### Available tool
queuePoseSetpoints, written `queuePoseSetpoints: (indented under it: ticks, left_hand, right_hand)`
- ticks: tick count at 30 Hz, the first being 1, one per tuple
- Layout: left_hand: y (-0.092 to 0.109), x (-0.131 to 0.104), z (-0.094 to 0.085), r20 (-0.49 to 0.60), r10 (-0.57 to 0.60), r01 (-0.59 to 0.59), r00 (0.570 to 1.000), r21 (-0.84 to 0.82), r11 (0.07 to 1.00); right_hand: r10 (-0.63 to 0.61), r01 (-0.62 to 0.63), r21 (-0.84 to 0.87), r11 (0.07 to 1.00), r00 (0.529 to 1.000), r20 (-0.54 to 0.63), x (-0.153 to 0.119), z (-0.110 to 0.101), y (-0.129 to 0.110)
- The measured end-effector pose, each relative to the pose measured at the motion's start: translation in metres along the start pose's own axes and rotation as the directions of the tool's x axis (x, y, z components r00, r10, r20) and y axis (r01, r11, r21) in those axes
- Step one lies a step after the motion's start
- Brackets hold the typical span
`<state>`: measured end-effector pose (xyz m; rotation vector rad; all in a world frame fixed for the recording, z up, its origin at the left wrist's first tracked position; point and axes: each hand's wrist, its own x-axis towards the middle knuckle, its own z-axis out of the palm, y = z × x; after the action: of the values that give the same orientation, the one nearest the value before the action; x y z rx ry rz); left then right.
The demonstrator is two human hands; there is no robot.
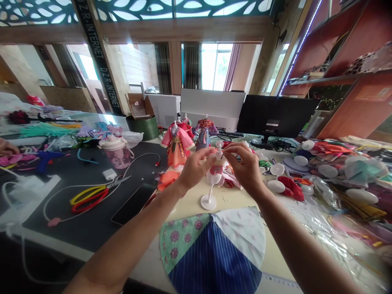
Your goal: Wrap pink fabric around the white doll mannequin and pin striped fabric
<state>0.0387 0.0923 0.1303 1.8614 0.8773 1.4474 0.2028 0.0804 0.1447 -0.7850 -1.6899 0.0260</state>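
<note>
A small white mannequin (214, 178) on a thin stem and round base (208, 202) stands slightly tilted on the table before me. Pink cloth wraps its chest. My left hand (200, 165) is closed at its left shoulder, thumb and fingertips against the upper body. On the other side my right hand (244, 162) makes a pinch near the neck; what lies between those fingertips is too small to make out. Nearer to me a round cloth (214, 253) with navy striped, green flowered and pale panels lies spread out.
Dressed mini mannequins (176, 145) stand behind my hands. To the left are scissors (92, 198), a phone (134, 204), a cable and a pink drink bottle (115, 152). Fabric and white bases (276, 186) pile up at right. Monitors (275, 116) line the back. Another person's hand (7, 147) shows far left.
</note>
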Motion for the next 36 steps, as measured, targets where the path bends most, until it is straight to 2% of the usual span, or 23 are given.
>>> queuePoseSetpoints:
  ticks: [4,9,12,17,25,29,36]
  left_hand:
    - [-0.002,-0.001,0.000,-0.035,0.035,-0.035,0.999,0.012,0.999]
    - [0.005,-0.007,0.001,-0.143,0.247,-0.230,0.958,0.129,0.965]
    - [0.012,-0.011,0.003,-0.143,0.298,-0.275,0.944,0.160,0.948]
    - [0.021,-0.019,0.006,-0.097,0.280,-0.267,0.955,0.125,0.955]
    - [0.031,-0.033,0.010,-0.078,0.173,-0.170,0.982,0.044,0.984]
    - [0.032,-0.038,0.009,-0.047,0.180,-0.176,0.983,0.072,0.982]
    - [0.033,-0.044,0.010,0.001,0.197,-0.196,0.980,0.107,0.975]
  right_hand:
    - [0.011,-0.011,0.006,1.000,1.000,-0.007,0.000,0.002,0.002]
    - [0.059,-0.059,0.067,0.996,0.998,0.002,-0.002,0.001,-0.007]
    - [0.077,-0.079,0.110,0.991,0.997,0.023,-0.004,-0.002,-0.016]
    - [0.075,-0.078,0.159,0.984,0.997,0.029,-0.011,-0.004,-0.029]
    - [0.117,-0.125,0.171,0.977,0.992,0.055,-0.026,-0.008,-0.036]
    - [0.120,-0.136,0.172,0.976,0.988,0.100,-0.032,-0.014,-0.038]
    - [0.099,-0.113,0.123,0.986,0.989,0.109,-0.037,-0.019,-0.038]
